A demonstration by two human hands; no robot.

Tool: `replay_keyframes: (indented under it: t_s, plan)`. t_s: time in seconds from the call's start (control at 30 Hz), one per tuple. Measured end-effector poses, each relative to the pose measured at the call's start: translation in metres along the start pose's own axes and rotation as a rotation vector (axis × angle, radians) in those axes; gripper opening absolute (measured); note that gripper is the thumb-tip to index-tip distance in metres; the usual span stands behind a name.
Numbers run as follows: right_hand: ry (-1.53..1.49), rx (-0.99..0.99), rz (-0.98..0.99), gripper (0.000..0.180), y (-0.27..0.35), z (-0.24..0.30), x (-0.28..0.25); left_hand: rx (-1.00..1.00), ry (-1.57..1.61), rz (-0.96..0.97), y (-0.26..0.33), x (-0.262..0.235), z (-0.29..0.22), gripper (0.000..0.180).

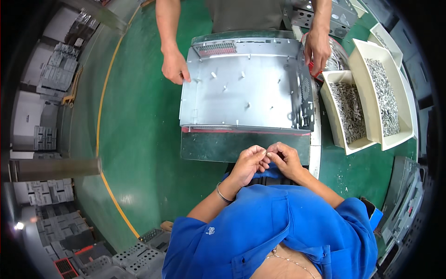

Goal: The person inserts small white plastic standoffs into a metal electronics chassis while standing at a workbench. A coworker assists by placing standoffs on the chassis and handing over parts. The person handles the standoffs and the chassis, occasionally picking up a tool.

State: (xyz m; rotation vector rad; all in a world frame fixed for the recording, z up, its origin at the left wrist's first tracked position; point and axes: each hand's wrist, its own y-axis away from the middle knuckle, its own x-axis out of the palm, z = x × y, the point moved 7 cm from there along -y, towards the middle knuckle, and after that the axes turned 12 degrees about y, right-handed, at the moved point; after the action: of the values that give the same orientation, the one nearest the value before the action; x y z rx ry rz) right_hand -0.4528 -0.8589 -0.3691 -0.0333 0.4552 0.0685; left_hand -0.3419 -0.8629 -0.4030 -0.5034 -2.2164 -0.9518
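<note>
Just past the near edge of a dark green work surface [232, 146], my left hand [250, 163] and my right hand [285, 159] meet at their fingertips. Both are closed in a pinch; whatever lies between the fingers is too small to make out. Beyond them rests an open metal case [260, 104], silver inside, with several small upright standoffs on its floor and a perforated right side wall. Across from me a co-worker's hand [175, 67] touches the case's left edge. The co-worker's other hand [318, 49] is at the far right corner, by a small red thing.
Cream bins [341, 137] full of small metal parts stand to the right. Behind the case's right corner sit a round tray [338, 58] and more perforated metal cases [341, 16]. Stacks of metal panels [58, 69] line the left side, past a yellow floor line [99, 116].
</note>
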Motion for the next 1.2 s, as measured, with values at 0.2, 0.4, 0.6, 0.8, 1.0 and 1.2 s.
replay_keyframes:
  t_s: [0.2, 0.4, 0.6, 0.8, 1.0, 1.2]
  plan:
    - [-0.021, 0.009, 0.04, 0.007, -0.004, 0.001, 0.005, 0.024, 0.02, -0.038, 0.0, -0.006, 0.0, 0.017]
    - [-0.004, 0.027, 0.064, 0.008, -0.004, -0.002, 0.005, 0.022, 0.023, -0.039, -0.003, -0.007, 0.003, 0.02]
    - [0.01, 0.008, 0.033, 0.008, -0.007, -0.004, 0.001, 0.0, 0.033, -0.029, -0.009, -0.007, 0.004, 0.02]
    - [-0.014, 0.052, 0.009, 0.01, -0.008, -0.01, 0.003, -0.008, 0.001, -0.034, -0.008, -0.003, -0.002, 0.019]
    - [-0.054, 0.104, 0.061, 0.009, -0.013, -0.01, 0.014, -0.006, 0.02, -0.024, -0.01, -0.013, -0.001, 0.019]
    - [-0.094, 0.087, 0.012, 0.013, -0.017, -0.022, 0.017, 0.069, 0.025, -0.055, -0.013, -0.01, -0.012, 0.017]
